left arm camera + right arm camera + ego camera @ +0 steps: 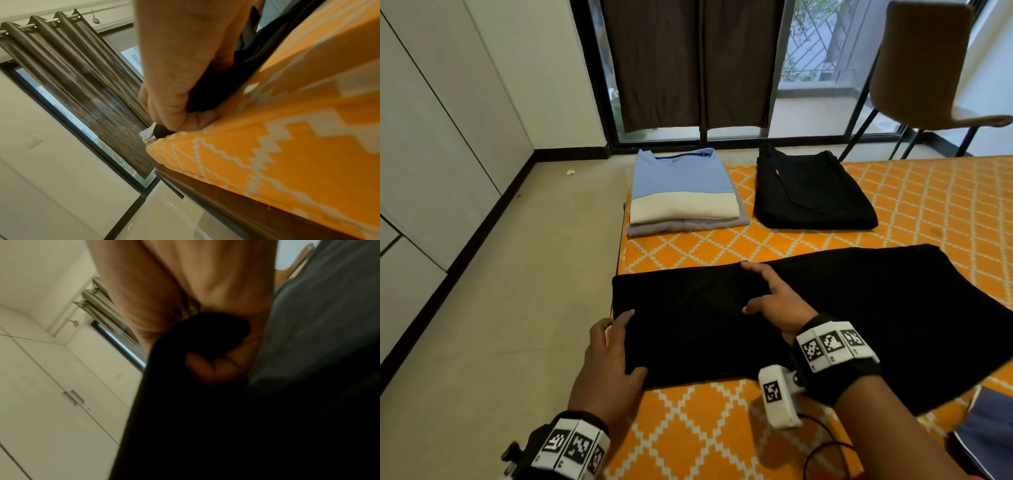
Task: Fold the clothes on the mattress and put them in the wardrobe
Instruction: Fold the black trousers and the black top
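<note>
Gripping black garment [808, 308] edges on mattress [722, 428]: left hand [609, 356], right hand [777, 301].

The head view looks forward and down from above the near edge of the orange patterned mattress [914, 192], taking in both hands, the floor on the left and the dark curtain [688, 65] at the far window. The left wrist view sits low beside the mattress [287, 129] edge and looks along the left hand [180, 68] up towards the same curtain [82, 78]; it is very close to the fingers. The right wrist view lies closer still, just behind the right hand [195, 296], with black cloth [216, 426] filling most of the picture, blurred. All three views share the curtain [102, 309]; both wrist views also catch the white wardrobe doors [51, 394].
</note>
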### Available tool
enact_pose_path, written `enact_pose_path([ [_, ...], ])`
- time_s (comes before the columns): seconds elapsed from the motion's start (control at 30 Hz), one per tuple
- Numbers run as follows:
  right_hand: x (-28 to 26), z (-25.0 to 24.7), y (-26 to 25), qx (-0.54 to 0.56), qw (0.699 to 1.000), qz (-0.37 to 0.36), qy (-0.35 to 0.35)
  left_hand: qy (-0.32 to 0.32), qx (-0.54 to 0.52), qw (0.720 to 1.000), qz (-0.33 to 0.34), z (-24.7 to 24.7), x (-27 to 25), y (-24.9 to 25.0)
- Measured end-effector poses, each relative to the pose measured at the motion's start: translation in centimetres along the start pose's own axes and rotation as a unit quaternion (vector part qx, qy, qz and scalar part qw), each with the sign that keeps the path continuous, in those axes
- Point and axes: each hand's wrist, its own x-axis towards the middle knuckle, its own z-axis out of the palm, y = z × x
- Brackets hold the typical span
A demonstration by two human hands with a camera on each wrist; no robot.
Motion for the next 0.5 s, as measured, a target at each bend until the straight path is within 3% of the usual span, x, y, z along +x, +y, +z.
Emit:
enact_pose_path([
  [0.07,-0.5,-0.6,-1.1,-0.047,0.998,-0.047,0.001,0.03,0.018,0.999,0.017,0.2,-0.2,0.4],
  [0.13,-0.9,-1.8,-1.5,-0.096,0.991,-0.071,0.067,0.039,0.036,0.998,0.032,0.3,-0.2,0.5],
  [0.23,-1.2,-3.9,-0.7,-0.164,0.975,-0.031,0.148,0.03,0.043,0.998,0.041,0.5,0.1,0.8],
  [0.37,-1.6,-4.5,0.4,-0.277,0.943,0.065,0.172,0.019,0.035,0.997,0.064,1.0,-0.2,1.8],
  [0.5,-1.7,-4.1,0.3,-0.372,0.909,0.082,0.169,-0.014,0.051,0.994,0.095,0.9,-0.3,2.0],
])
